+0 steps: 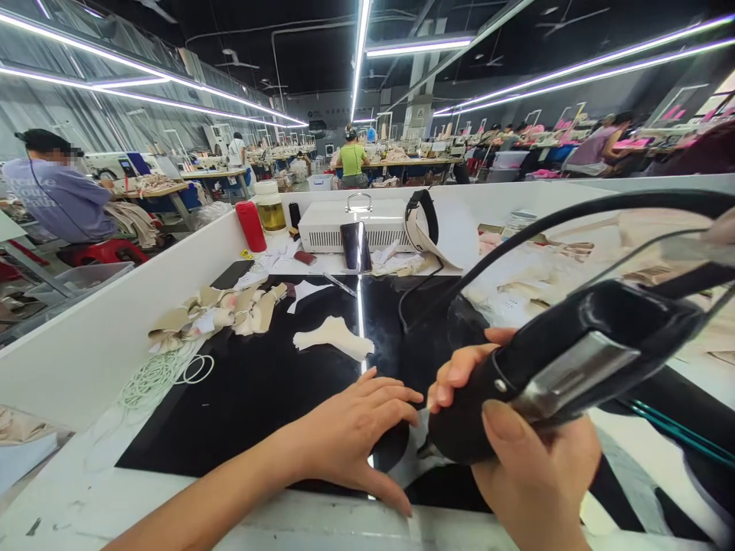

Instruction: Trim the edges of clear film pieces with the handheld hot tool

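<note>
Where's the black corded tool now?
The black corded tool is in the head view's right half, held in the right hand, just right of the left hand.

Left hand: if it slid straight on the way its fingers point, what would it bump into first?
Most likely the right hand, wrapped around the black handheld tool, though depth is hard to judge from this one view.

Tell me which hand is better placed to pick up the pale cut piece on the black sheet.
Probably the left hand: it is spread open with no tool in it, and lies nearer the pale cut piece. The right hand is wrapped around the black tool.
</note>
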`<state>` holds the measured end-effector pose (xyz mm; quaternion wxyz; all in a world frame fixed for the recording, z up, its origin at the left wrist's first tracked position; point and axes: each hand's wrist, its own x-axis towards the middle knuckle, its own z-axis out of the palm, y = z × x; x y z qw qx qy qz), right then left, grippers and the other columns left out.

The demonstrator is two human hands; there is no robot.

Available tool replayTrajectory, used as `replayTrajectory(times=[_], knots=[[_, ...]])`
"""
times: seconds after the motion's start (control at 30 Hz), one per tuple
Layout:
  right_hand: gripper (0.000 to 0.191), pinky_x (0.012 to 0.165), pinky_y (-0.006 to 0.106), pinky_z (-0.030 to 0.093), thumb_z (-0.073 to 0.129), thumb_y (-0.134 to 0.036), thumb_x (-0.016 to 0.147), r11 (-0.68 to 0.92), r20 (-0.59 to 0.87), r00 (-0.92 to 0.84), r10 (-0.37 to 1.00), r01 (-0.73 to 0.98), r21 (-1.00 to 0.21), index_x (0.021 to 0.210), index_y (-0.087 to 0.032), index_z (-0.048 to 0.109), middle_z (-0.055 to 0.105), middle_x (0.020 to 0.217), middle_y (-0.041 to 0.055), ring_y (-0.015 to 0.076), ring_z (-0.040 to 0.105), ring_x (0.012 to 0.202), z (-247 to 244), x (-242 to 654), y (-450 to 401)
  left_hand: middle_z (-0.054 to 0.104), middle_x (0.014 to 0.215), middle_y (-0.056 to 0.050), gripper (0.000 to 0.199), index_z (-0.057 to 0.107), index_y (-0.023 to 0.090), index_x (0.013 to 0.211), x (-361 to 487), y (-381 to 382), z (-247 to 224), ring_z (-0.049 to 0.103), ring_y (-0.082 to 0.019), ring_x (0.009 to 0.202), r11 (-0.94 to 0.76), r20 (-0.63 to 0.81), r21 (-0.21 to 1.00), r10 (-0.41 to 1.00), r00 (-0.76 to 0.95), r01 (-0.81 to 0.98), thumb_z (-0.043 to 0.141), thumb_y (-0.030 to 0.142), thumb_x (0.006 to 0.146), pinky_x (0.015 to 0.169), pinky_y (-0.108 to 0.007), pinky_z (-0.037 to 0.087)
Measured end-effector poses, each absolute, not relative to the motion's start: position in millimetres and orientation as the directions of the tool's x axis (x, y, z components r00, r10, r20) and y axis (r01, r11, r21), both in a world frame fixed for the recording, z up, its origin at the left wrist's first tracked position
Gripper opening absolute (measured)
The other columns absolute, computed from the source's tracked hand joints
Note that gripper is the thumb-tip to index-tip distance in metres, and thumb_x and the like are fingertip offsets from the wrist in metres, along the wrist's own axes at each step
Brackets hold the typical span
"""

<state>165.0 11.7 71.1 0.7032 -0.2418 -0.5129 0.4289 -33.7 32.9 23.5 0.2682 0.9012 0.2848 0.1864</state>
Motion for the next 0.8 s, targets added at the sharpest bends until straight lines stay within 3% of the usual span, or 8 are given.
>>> replayTrajectory(times=[0.13, 0.33, 0.43, 0.57, 0.7, 0.8], knots=[[0.042, 0.062, 0.032, 0.063, 0.092, -0.044, 0.087, 0.526, 0.466, 0.254, 0.848, -0.295, -0.798, 0.120, -0.031, 0.069, 0.070, 0.085, -0.0022, 0.0176, 0.066, 0.068, 80.3, 176.6, 23.1, 0.056, 0.161, -0.016, 0.039, 0.071, 0.022, 0.111, -38.2, 34.4, 26.0, 0.052, -0.037, 0.151, -0.740, 0.223, 0.555, 0.572, 0.789, 0.380, 0.090, 0.048, 0.090, 0.133, -0.061, 0.026], [0.042, 0.063, 0.032, 0.061, 0.093, -0.043, 0.086, 0.549, 0.472, 0.309, 0.825, -0.244, -0.800, 0.119, -0.031, 0.069, 0.072, 0.086, -0.0035, 0.0175, 0.067, 0.067, 79.2, 183.4, 32.3, 0.061, 0.156, -0.011, 0.010, 0.078, 0.023, 0.096, -48.5, 38.9, 30.5, 0.050, -0.036, 0.151, -0.783, 0.246, 0.486, 0.550, 0.798, 0.389, 0.083, 0.031, 0.098, 0.128, -0.054, 0.040], [0.040, 0.063, 0.032, 0.061, 0.092, -0.043, 0.088, 0.561, 0.491, 0.302, 0.817, -0.224, -0.797, 0.118, -0.031, 0.069, 0.072, 0.086, -0.0036, 0.0172, 0.067, 0.067, 76.9, 184.5, 32.5, 0.064, 0.153, -0.010, 0.008, 0.079, 0.023, 0.095, -53.9, 40.6, 35.2, 0.048, -0.036, 0.153, -0.782, 0.237, 0.464, 0.563, 0.792, 0.417, 0.080, 0.029, 0.100, 0.125, -0.051, 0.045], [0.040, 0.062, 0.032, 0.062, 0.090, -0.042, 0.090, 0.559, 0.502, 0.264, 0.824, -0.225, -0.798, 0.121, -0.032, 0.068, 0.072, 0.088, -0.0035, 0.0168, 0.068, 0.067, 75.6, 185.2, 31.6, 0.066, 0.152, -0.007, 0.008, 0.079, 0.024, 0.096, -59.0, 43.5, 39.6, 0.050, -0.035, 0.152, -0.794, 0.248, 0.374, 0.584, 0.773, 0.479, 0.076, 0.025, 0.103, 0.130, -0.057, 0.037], [0.040, 0.063, 0.031, 0.062, 0.089, -0.043, 0.090, 0.545, 0.491, 0.252, 0.834, -0.244, -0.802, 0.122, -0.032, 0.068, 0.072, 0.090, -0.0036, 0.0161, 0.068, 0.068, 75.1, 183.1, 28.4, 0.068, 0.150, -0.005, 0.010, 0.078, 0.025, 0.100, -61.5, 48.2, 34.7, 0.052, -0.033, 0.151, -0.769, 0.284, 0.228, 0.639, 0.715, 0.597, 0.071, 0.021, 0.105, 0.132, -0.065, 0.032], [0.039, 0.063, 0.030, 0.062, 0.090, -0.042, 0.090, 0.541, 0.484, 0.255, 0.837, -0.244, -0.805, 0.121, -0.032, 0.068, 0.072, 0.090, -0.0037, 0.0159, 0.069, 0.068, 73.8, 180.5, 26.2, 0.067, 0.150, -0.008, 0.017, 0.078, 0.025, 0.105, -61.2, 50.5, 28.6, 0.055, -0.033, 0.148, -0.721, 0.398, 0.070, 0.654, 0.643, 0.690, 0.065, 0.013, 0.107, 0.131, -0.069, 0.031]])
